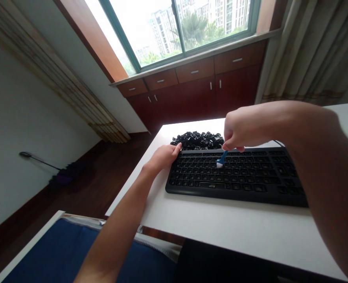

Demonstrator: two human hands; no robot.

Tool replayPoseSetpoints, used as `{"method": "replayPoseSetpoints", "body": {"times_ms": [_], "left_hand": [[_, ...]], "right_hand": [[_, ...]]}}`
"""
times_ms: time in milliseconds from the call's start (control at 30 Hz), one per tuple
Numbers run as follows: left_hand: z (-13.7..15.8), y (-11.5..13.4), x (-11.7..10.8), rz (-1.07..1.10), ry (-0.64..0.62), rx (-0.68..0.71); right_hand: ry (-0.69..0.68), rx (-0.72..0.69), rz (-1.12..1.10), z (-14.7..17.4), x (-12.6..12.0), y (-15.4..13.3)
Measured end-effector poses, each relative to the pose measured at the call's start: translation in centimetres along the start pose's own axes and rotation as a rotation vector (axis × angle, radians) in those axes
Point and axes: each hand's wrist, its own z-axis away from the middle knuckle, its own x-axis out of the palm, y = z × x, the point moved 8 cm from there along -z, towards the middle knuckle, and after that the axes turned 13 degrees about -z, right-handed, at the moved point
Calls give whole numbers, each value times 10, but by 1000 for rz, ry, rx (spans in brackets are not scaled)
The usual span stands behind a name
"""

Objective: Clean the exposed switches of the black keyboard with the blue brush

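Observation:
A black keyboard (244, 195) with its keycaps off lies on the white table, its rows of bare key sockets showing. My left hand (165, 155) grips its far left corner, thumb on the edge and the other fingers partly hidden. Closed round the handle of a small blue brush (222, 158), my right hand (235, 127) is above the keyboard's far edge. The brush's white bristles point down onto the sockets left of the middle. Behind the keyboard, close to both hands, is a heap of loose black keycaps (199, 138).
The white table (203, 224) ends on the left above a dark floor. A blue padded surface (50, 251) with a pale frame is at the lower left. Beyond stand red-brown cabinets (191, 96) under a window. A dark umbrella-like object (64, 175) lies by the left wall.

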Motion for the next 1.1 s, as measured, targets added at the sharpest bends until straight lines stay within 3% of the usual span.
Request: {"method": "replayPoseSetpoints", "body": {"times_ms": [100, 367, 633, 867, 1100], "left_hand": [[0, 0, 0, 6, 0, 1], [0, 1, -1, 11, 1, 6], [-1, 0, -1, -16, -1, -12], [0, 2, -2, 1, 0, -8], [0, 1, -2, 17, -4, -3]], "right_hand": [[-139, 64, 59, 2, 11, 1], [-90, 59, 86, 4, 8, -8], [-33, 116, 85, -4, 1, 5], [35, 48, 154, -6, -1, -3], [-72, -55, 43, 0, 8, -20]]}}
